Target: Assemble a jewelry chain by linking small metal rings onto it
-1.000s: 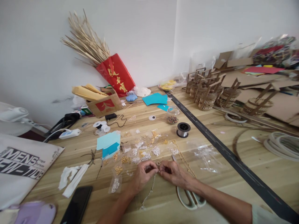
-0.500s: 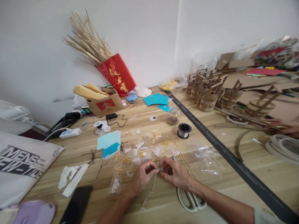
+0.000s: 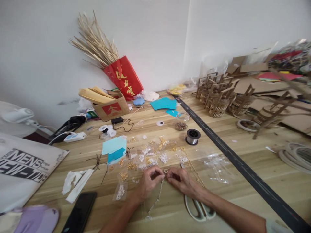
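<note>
My left hand (image 3: 149, 183) and my right hand (image 3: 182, 182) meet over the wooden table (image 3: 255, 161), both pinched on the top end of a thin silver chain (image 3: 155, 200) with a small ring (image 3: 165, 171) showing between the fingertips. The chain trails down toward me between my forearms. Just beyond my fingers lie several small clear bags of gold and silver findings (image 3: 150, 157). White-handled scissors (image 3: 199, 208) lie under my right forearm.
A spool of wire (image 3: 192, 136), a bead jar (image 3: 181, 124), blue paper (image 3: 113, 149), a black phone (image 3: 80, 212) and white cloth scraps (image 3: 75, 183) lie around. Cardboard baskets (image 3: 216, 97) and sheets stand at the back right. A red bag of straw (image 3: 123, 77) leans on the wall.
Another person's hand that showed at the right edge half a second ago is gone. My hands stay pinched together on the chain. The view has shifted slightly.
</note>
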The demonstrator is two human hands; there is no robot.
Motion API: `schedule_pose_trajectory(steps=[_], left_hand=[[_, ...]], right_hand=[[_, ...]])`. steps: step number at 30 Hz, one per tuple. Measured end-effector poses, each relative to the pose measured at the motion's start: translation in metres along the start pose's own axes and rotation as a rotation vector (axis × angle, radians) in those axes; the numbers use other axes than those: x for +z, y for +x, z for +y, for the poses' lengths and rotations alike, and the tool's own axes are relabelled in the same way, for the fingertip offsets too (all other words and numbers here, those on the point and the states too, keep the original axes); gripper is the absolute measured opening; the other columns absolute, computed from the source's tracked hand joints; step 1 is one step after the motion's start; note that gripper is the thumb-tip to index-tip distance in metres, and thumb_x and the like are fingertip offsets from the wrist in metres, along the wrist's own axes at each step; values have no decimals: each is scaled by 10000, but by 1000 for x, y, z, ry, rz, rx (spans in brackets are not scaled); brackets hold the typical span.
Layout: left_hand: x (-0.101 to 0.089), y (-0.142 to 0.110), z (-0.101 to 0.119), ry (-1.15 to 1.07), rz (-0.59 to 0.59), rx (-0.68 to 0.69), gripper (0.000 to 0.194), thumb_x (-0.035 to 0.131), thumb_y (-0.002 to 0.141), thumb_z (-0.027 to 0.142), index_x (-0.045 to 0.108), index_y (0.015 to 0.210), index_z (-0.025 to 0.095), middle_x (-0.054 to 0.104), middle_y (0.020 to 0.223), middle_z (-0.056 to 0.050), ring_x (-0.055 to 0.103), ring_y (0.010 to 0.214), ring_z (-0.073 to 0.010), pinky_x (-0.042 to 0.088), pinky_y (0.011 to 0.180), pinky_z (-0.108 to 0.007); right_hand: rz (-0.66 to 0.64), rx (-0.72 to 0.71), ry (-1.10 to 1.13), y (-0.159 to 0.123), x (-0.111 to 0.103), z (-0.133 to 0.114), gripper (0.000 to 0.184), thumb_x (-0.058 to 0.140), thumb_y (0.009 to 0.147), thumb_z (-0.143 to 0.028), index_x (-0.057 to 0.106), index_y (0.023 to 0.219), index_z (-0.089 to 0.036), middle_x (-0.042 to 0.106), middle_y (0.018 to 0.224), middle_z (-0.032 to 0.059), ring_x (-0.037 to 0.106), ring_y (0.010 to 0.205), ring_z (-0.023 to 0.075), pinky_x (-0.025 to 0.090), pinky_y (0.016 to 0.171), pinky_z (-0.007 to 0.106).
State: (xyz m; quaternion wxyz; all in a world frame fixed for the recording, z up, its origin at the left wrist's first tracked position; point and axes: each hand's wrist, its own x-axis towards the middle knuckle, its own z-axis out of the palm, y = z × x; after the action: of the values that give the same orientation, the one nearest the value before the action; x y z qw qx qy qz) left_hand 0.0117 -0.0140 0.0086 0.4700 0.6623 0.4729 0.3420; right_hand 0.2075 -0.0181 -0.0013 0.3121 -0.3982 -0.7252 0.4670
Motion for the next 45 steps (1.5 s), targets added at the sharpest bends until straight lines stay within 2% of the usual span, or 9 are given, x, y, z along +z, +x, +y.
schedule_pose_trajectory(steps=[6, 11, 14, 17, 20, 24, 30, 36, 45], left_hand=[[-14, 8, -3, 18, 300, -30, 167, 648, 759, 320, 644, 722, 157, 661, 710, -26, 609, 697, -175, 483, 667, -260], [-29, 12, -13, 166, 391, 26, 153, 631, 796, 306, 670, 748, 166, 693, 753, -36, 642, 724, -190, 503, 675, -277], [-35, 13, -21, 332, 373, 170, 119, 614, 816, 251, 678, 756, 171, 691, 771, -44, 639, 750, -193, 503, 702, -296], [-39, 12, -27, 516, 301, 317, 125, 591, 848, 206, 681, 762, 186, 694, 791, -46, 620, 782, -195, 490, 750, -324], [-38, 10, -28, 652, 229, 376, 154, 567, 881, 192, 678, 775, 196, 686, 795, -40, 591, 794, -195, 476, 758, -332], [-35, 7, -25, 732, 149, 390, 173, 550, 903, 176, 673, 782, 193, 653, 796, -33, 564, 809, -194, 460, 754, -327], [-31, 5, -22, 734, 105, 382, 164, 560, 899, 161, 677, 792, 203, 639, 797, -25, 557, 829, -197, 455, 785, -338], [-30, 6, -23, 760, 94, 386, 158, 567, 895, 154, 671, 783, 192, 642, 795, -29, 562, 826, -202, 455, 824, -366], [-31, 7, -21, 737, 118, 344, 185, 550, 904, 195, 677, 770, 202, 645, 782, -28, 564, 815, -203, 450, 784, -346]], right_hand=[[-18, -11, 9, 0, 0, 1, 130, 496, 861, -188, 556, 746, -176, 519, 674, -25, 466, 635, 126, 344, 585, 219], [-8, -8, 1, 0, 0, 0, 146, 484, 870, -179, 571, 753, -172, 528, 677, -25, 468, 641, 128, 345, 591, 225], [-7, -3, -8, 0, 0, 1, 129, 494, 847, -152, 578, 750, -169, 530, 671, -27, 471, 632, 126, 345, 584, 221], [-5, 12, -13, 0, 1, 4, 117, 508, 832, -141, 591, 753, -167, 543, 669, -24, 478, 628, 127, 345, 575, 221], [-2, 17, -2, 0, 2, 6, 109, 514, 822, -137, 597, 758, -168, 542, 667, -22, 473, 622, 126, 343, 569, 219], [-5, 16, -1, 0, 2, 5, 110, 516, 812, -129, 591, 744, -172, 513, 643, -33, 445, 597, 118, 326, 549, 214], [-13, 10, -13, 0, -1, -1, 120, 507, 820, -119, 579, 740, -173, 530, 661, -29, 474, 625, 125, 344, 572, 217], [-13, 12, -20, 0, -1, 0, 114, 510, 825, -126, 580, 751, -176, 535, 664, -30, 473, 622, 125, 346, 574, 216], [-9, -12, -39, -1, 0, 2, 119, 489, 864, -153, 566, 776, -174, 541, 681, -28, 481, 632, 123, 347, 582, 218]])
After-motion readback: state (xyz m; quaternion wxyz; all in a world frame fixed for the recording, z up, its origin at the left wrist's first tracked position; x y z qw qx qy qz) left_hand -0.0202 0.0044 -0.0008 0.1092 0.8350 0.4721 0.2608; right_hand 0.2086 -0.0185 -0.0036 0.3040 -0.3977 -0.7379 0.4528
